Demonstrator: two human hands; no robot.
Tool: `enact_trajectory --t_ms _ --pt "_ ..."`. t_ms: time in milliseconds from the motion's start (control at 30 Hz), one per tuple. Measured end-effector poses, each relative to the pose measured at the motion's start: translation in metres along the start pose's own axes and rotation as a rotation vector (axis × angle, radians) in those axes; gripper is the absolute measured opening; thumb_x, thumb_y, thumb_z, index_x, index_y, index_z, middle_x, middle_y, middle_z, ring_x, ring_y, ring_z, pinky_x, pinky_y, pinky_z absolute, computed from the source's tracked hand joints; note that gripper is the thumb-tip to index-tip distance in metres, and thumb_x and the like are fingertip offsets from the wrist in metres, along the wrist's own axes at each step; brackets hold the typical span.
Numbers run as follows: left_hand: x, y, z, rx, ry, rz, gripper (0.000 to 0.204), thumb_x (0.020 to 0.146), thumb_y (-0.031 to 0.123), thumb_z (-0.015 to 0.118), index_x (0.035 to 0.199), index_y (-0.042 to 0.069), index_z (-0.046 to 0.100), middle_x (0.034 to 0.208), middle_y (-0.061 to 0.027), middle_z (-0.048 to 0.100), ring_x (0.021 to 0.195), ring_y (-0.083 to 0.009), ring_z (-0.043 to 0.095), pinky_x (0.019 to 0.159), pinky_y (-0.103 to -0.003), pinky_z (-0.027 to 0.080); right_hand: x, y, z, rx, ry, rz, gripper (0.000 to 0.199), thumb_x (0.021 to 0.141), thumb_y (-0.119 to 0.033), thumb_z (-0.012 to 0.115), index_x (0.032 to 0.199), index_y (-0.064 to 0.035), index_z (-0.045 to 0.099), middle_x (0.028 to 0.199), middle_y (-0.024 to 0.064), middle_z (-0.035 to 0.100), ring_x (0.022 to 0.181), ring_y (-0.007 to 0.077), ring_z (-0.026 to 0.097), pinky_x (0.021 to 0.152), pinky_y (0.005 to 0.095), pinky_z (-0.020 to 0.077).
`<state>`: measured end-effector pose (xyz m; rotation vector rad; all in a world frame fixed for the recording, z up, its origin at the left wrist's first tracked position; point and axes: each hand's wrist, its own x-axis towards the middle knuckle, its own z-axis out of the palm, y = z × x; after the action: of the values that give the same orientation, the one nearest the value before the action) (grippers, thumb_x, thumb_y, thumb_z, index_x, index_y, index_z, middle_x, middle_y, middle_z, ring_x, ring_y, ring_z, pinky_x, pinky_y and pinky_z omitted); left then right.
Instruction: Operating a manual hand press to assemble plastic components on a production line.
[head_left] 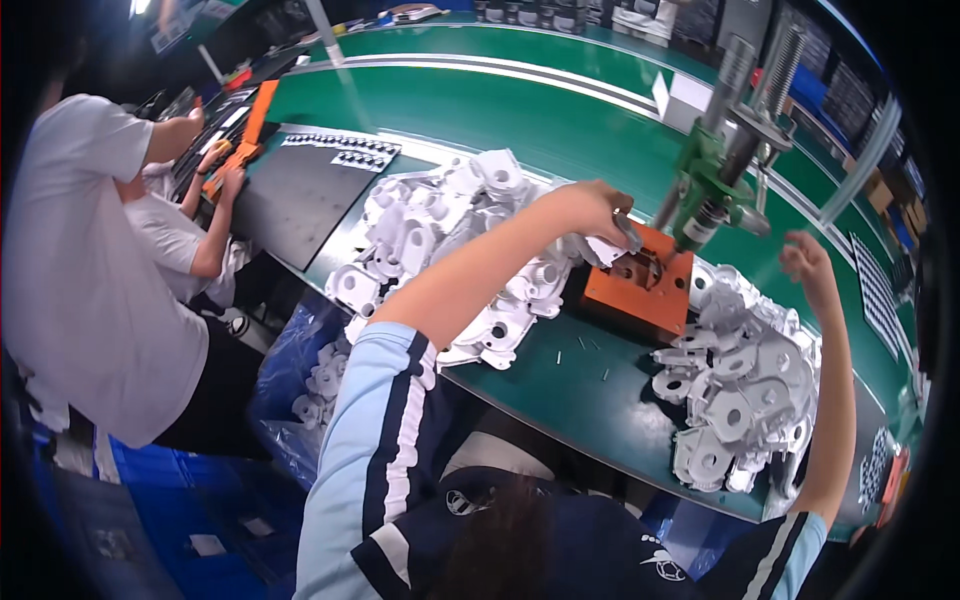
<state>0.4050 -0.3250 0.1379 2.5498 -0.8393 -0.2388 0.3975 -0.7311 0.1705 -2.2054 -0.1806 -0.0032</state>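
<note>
one grey part (630, 232) in left hand (592, 210)

the white parts (745, 400) look like smooth, matt plastic. the orange block (640, 290) looks hard and dull. the green press (715, 185) has shiny metal rods. the green tabletop (560, 380) is smooth with a soft shine.

A small grey part (630, 232) is pinched in the left hand (590, 210) just above an orange jig (640, 285) on the green bench (560, 370); its shape is hard to make out. White castings lie heaped left (450, 220) and right (745, 390) of the jig.
</note>
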Motion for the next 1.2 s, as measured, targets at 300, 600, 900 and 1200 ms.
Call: enact_trajectory --t_ms 300,600,900,1200 --pt "-0.005 -0.004 -0.004 -0.024 0.099 -0.123 0.059 0.067 0.042 0.071 0.112 0.01 0.051 0.087 -0.0146 0.064 0.084 -0.0294 0.062 0.072 -0.038 0.047 -0.007 -0.001 0.026 -0.163 -0.069 -0.102 0.021 0.082 -0.012 0.054 0.096 0.0034 0.055 0.072 0.0061 0.056 0.063 0.0115 0.052 0.061 0.026 0.0427" --pt "-0.005 -0.015 0.003 0.026 0.211 -0.157 0.059 0.064 0.049 0.072 0.11 0.019 0.051 0.098 -0.0143 0.057 0.091 -0.0341 0.059 0.077 -0.04 0.048 -0.018 0.002 0.024 -0.299 -0.075 -0.081 0.022 0.08 -0.011 0.055 0.096 0.0039 0.055 0.07 0.0089 0.057 0.063 0.0137 0.053 0.062 0.0278 0.044" --pt "-0.002 -0.019 -0.004 0.052 0.238 -0.27 0.058 0.066 0.044 0.073 0.111 0.019 0.047 0.1 -0.0153 0.054 0.095 -0.0346 0.057 0.082 -0.04 0.046 -0.031 0.032 0.014 -0.575 -0.045 -0.203 0.029 0.082 -0.016 0.062 0.104 0.0006 0.054 0.095 0.0145 0.059 0.09 0.0269 0.057 0.078 0.0304 0.0449" --pt "0.053 -0.08 -0.005 -0.068 0.64 -0.21 0.035 0.071 0.023 0.067 0.097 0.001 0.059 0.086 -0.0213 0.063 0.085 -0.0389 0.06 0.077 -0.042 0.048 -0.05 0.039 0.007 -0.66 -0.143 0.103 0.048 0.083 -0.04 0.061 0.112 -0.0024 0.054 0.115 0.0205 0.054 0.105 0.0324 0.053 0.088 0.0361 0.0412"
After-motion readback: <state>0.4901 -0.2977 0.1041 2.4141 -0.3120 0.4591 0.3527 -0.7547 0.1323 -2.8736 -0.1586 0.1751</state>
